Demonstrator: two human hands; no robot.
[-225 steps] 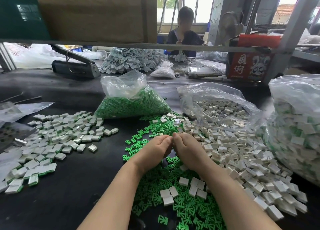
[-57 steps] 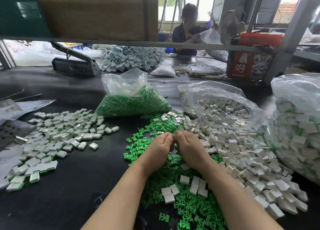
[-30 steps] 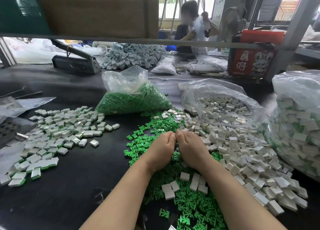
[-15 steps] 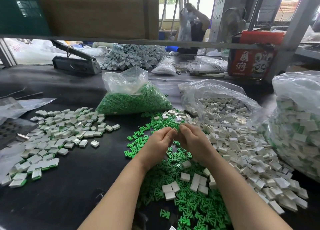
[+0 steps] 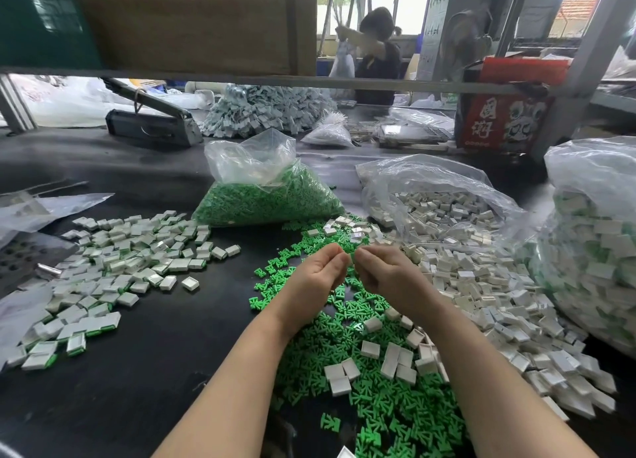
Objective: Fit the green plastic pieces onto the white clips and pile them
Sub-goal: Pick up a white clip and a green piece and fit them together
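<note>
Both hands hover close together above the bench, fingertips nearly meeting: the left hand [image 5: 318, 273] has its fingers curled inward with the thumb against them, the right hand [image 5: 385, 273] is curled the same way, and whether either grip has a piece pinched inside I cannot tell, since the fingers hide the gap

Directly beneath and toward the person lies the loose spread of green plastic pieces [image 5: 371, 382], lying at every angle with no common long axis; a few white clips [image 5: 392, 356] sit on top of it. Right of the grip the white clips run on as a broad heap out to an open clear bag of clips [image 5: 444, 199]. Well to the left the pile of fitted clips [image 5: 124, 268] lies flat, green edges showing at their sides. Between that pile and the grip the black bench [image 5: 192, 320] is bare, giving the widest open room. Beyond the grip stands a bag of green pieces [image 5: 265, 196], and far right a bulging bag [image 5: 595, 251] crowds the edge. A red box [image 5: 499, 123] behind carries white Chinese characters I cannot read with certainty
</note>
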